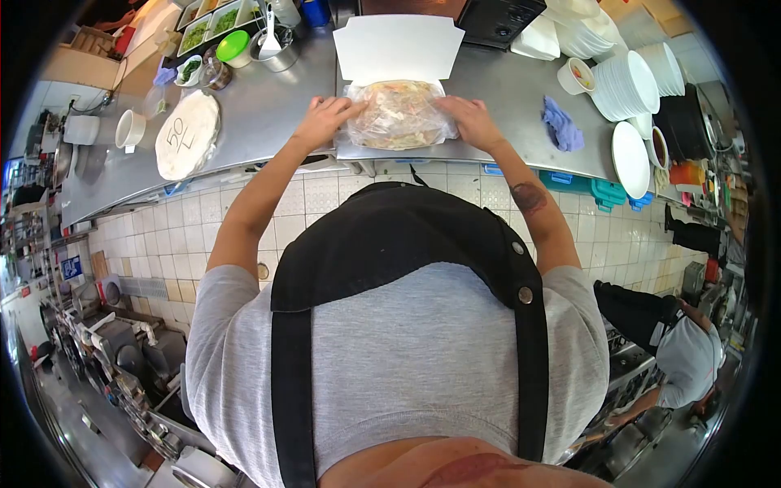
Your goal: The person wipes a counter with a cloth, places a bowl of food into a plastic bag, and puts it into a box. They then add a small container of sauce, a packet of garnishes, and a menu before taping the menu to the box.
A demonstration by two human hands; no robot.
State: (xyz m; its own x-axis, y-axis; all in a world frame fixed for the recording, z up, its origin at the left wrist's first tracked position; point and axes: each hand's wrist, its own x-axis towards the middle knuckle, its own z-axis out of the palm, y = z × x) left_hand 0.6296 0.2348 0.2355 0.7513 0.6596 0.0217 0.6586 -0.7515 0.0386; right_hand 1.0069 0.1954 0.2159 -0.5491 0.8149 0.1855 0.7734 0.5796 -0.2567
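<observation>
A wide bundle of food under clear plastic wrap (399, 118) lies at the counter's front edge, in front of my body. Pale and orange bits show through the crinkled film. Behind it stands the raised white lid of an open box (399, 47); the wrapped food hides most of the box's base. At the bundle's left edge, my left hand (327, 119) has its fingers curled onto the film. My right hand (473, 122) grips the opposite edge, fingertips on the plastic. Both hands are closed, with the undersides of the fingers hidden.
On the left lies a round white lid marked "50 L" (187, 134), near a steel pot with utensils (275, 53). A purple cloth (561, 124), stacked white plates (626, 85) and a white oval plate (630, 159) are on the right. Another person (687, 358) works behind me.
</observation>
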